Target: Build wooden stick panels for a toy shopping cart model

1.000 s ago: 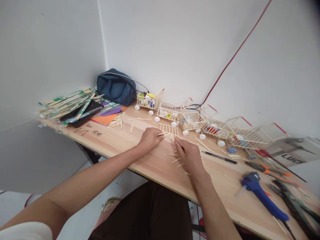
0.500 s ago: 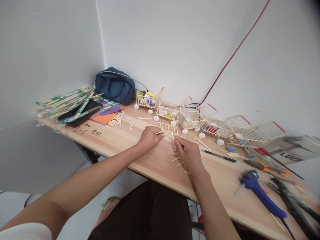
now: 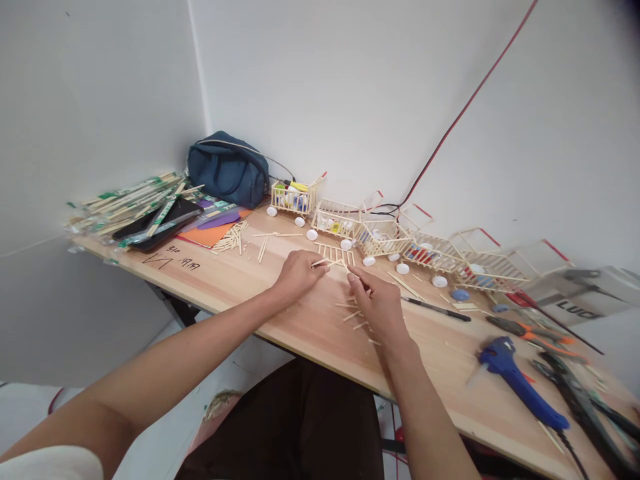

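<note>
My left hand [image 3: 300, 273] pinches a thin wooden stick [image 3: 320, 263] above the table. Between finger and thumb of my right hand [image 3: 373, 293] is another short wooden stick [image 3: 345, 262], and the tips of the two sticks meet or nearly meet between my hands. Just behind them lies a flat ladder-like stick panel [image 3: 335, 252]. Partly hidden under my right hand is a second row of sticks [image 3: 351, 315], its short ends poking out to the left.
Several small stick carts [image 3: 383, 239] with white wheels line the wall. A pen [image 3: 435, 309], a blue glue gun [image 3: 520, 383] and pliers [image 3: 530, 330] lie to the right. Leftward are loose sticks [image 3: 233, 239], wrapped chopsticks [image 3: 135, 200] and a blue bag [image 3: 229, 170].
The view has shifted very slightly. Both hands keep their pinch on the sticks, in nearly the same place.
</note>
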The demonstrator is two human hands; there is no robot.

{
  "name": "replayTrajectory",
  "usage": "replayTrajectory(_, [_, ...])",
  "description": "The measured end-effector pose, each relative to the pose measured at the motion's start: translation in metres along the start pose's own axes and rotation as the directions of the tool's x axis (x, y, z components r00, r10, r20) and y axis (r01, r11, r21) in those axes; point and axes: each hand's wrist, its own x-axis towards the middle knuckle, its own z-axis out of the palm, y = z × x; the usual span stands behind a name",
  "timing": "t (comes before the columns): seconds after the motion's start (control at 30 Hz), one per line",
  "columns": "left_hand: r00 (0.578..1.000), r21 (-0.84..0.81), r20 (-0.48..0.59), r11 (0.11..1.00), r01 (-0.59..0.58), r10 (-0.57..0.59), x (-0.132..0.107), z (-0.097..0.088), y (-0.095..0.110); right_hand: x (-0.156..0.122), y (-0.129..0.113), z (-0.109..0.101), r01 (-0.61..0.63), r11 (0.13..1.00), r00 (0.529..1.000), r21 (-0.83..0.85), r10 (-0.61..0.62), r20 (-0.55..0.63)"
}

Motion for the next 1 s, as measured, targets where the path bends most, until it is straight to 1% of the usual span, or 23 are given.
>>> replayTrajectory(0.13, [1.000,-0.008,0.000,1.000,0.011,-0.011,0.000,0.001,-0.002,0.001,-0.003,-0.004,-0.059,0.998,0.998,0.028,0.059,0.003])
replayTrajectory(0.33, [0.999,-0.041,-0.021,0.999,0.027,-0.028,-0.001,0.000,-0.002,0.001,-0.002,-0.006,-0.141,0.985,0.983,0.104,0.152,-0.105])
replayTrajectory(0.47, [0.999,-0.079,-0.038,0.996,0.031,-0.034,-0.002,0.000,0.000,0.002,-0.002,-0.008,-0.180,0.968,0.966,0.173,0.207,-0.153])
replayTrajectory(0.57, [0.998,-0.101,-0.048,0.994,0.028,-0.033,-0.003,-0.001,0.002,0.003,0.001,-0.009,-0.207,0.948,0.954,0.241,0.250,-0.167])
replayTrajectory(0.67, [0.997,-0.105,-0.061,0.994,0.032,-0.038,-0.003,-0.003,0.003,0.005,0.005,-0.009,-0.217,0.915,0.948,0.339,0.280,-0.150])
replayTrajectory(0.77, [0.995,-0.102,-0.087,0.994,0.044,-0.053,-0.003,-0.005,0.003,0.008,0.008,-0.009,-0.237,0.878,0.948,0.416,0.303,-0.099])
replayTrajectory(0.93, [0.991,-0.125,-0.116,0.990,0.057,-0.072,-0.004,-0.006,0.001,0.010,0.011,-0.005,-0.283,0.867,0.955,0.410,0.296,0.034])
replayTrajectory(1.0, [0.991,-0.122,-0.111,0.991,0.063,-0.076,-0.004,-0.006,0.001,0.009,0.012,-0.003,-0.298,0.865,0.952,0.403,0.299,0.064])
